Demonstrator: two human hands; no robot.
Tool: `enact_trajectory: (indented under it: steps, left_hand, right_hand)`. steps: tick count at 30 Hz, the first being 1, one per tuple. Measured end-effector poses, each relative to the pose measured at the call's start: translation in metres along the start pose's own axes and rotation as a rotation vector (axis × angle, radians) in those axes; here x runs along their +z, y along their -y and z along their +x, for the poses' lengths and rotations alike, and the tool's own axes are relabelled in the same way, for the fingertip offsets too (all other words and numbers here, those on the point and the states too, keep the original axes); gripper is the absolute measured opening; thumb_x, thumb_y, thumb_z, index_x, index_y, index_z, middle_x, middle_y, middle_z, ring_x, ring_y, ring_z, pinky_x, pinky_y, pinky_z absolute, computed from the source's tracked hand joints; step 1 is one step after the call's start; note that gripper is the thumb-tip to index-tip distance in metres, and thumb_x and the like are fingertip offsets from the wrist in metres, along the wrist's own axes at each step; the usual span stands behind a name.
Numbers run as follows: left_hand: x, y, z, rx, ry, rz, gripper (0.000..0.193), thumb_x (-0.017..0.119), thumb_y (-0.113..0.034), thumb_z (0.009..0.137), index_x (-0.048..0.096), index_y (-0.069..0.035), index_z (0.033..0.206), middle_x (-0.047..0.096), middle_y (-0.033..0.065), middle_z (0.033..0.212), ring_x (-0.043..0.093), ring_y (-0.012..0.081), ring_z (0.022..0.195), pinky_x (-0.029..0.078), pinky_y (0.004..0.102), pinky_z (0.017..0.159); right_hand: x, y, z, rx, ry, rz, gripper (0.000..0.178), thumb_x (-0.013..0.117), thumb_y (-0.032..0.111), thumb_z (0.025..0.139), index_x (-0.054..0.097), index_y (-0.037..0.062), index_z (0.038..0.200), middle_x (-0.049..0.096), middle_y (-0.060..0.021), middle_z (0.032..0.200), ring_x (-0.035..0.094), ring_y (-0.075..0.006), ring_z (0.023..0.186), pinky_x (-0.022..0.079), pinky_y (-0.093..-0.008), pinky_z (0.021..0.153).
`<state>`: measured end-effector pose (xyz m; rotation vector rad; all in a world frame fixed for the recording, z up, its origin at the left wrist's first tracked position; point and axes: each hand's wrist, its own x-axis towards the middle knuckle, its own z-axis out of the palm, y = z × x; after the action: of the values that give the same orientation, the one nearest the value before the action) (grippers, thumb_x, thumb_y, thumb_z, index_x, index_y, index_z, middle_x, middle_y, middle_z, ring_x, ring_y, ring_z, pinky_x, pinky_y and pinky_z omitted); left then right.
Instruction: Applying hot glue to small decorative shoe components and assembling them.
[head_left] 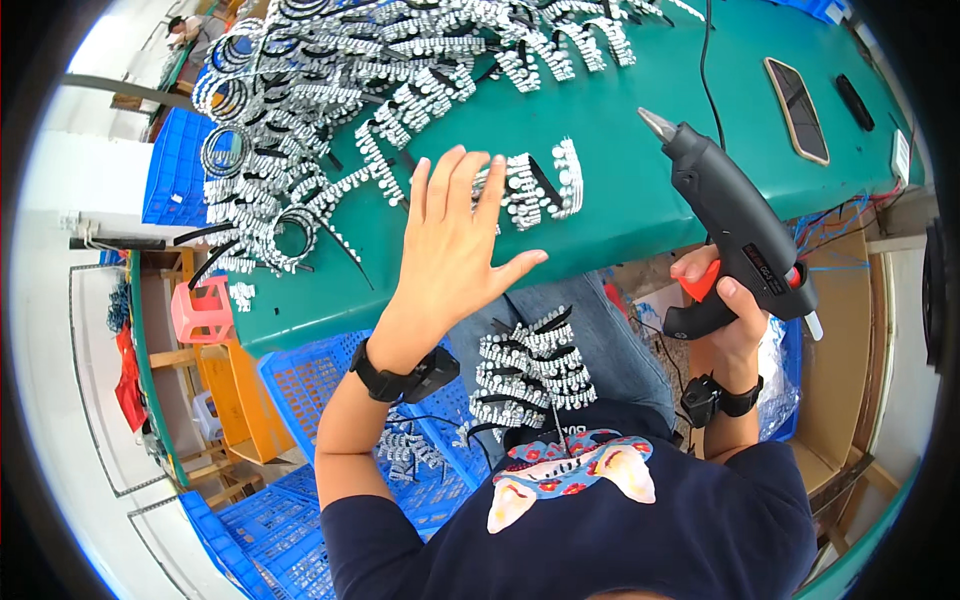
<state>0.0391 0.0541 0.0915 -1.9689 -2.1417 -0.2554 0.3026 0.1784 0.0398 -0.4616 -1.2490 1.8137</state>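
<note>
I'm getting a bright, even feed, with no lamp in sight. The white wall at nine o'clock nearly washes out, and I notice blue fringing along the rim from seven to ten. Shadows are soft; the navy T-shirt at six swallows most of its folds. Near centre, the left hand and, toward two, the black glue gun look crisp to me. The fisheye lens bows the edge of the green tabletop, and black rings my circular view. Around eleven, the distant person is too small and soft to read.
</note>
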Motion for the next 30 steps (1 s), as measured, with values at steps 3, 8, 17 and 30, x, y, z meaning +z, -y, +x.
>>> enact_trajectory:
  steps: [3, 8, 17, 30]
  left_hand:
    - [0.007, -0.003, 0.008, 0.006, -0.09, -0.069, 0.071, 0.078, -0.043, 0.073, 0.054, 0.001, 0.124, 0.049, 0.0172, 0.131, 0.043, 0.0364, 0.126, 0.034, 0.0511, 0.107]
    - [0.019, -0.019, 0.04, -0.04, -0.278, -0.13, 0.061, 0.078, -0.042, 0.073, 0.061, -0.005, 0.117, 0.061, 0.011, 0.097, 0.058, 0.0296, 0.097, 0.043, 0.047, 0.098]
    - [0.031, -0.021, 0.057, -0.032, -0.3, -0.377, 0.04, 0.079, -0.024, 0.073, 0.063, -0.008, 0.106, 0.059, 0.0068, 0.107, 0.055, 0.0293, 0.107, 0.046, 0.0389, 0.087]
    - [0.036, -0.031, 0.067, -0.039, -0.268, -0.624, 0.02, 0.079, -0.018, 0.073, 0.068, -0.01, 0.088, 0.06, 0.002, 0.092, 0.057, 0.0216, 0.088, 0.047, 0.0338, 0.073]
  right_hand:
    - [-0.006, -0.003, -0.002, -0.003, 0.02, -0.007, 0.05, 0.061, 0.019, 0.08, 0.051, -0.009, 0.12, 0.064, -0.0184, 0.084, 0.065, -0.0307, 0.084, 0.052, -0.0443, 0.08]
    - [-0.009, 0.0, -0.009, 0.04, 0.018, -0.017, 0.048, 0.064, 0.014, 0.079, 0.053, -0.0084, 0.12, 0.065, -0.0182, 0.084, 0.066, -0.0304, 0.084, 0.053, -0.046, 0.082]
    - [-0.02, 0.005, -0.017, 0.105, 0.04, -0.071, 0.044, 0.063, 0.007, 0.082, 0.052, -0.0065, 0.123, 0.066, -0.0165, 0.089, 0.065, -0.0276, 0.089, 0.052, -0.0449, 0.087]
    - [-0.029, 0.019, -0.021, 0.176, -0.031, -0.24, 0.036, 0.064, 0.004, 0.083, 0.058, -0.0016, 0.118, 0.067, -0.011, 0.094, 0.064, -0.0233, 0.094, 0.05, -0.0405, 0.088]
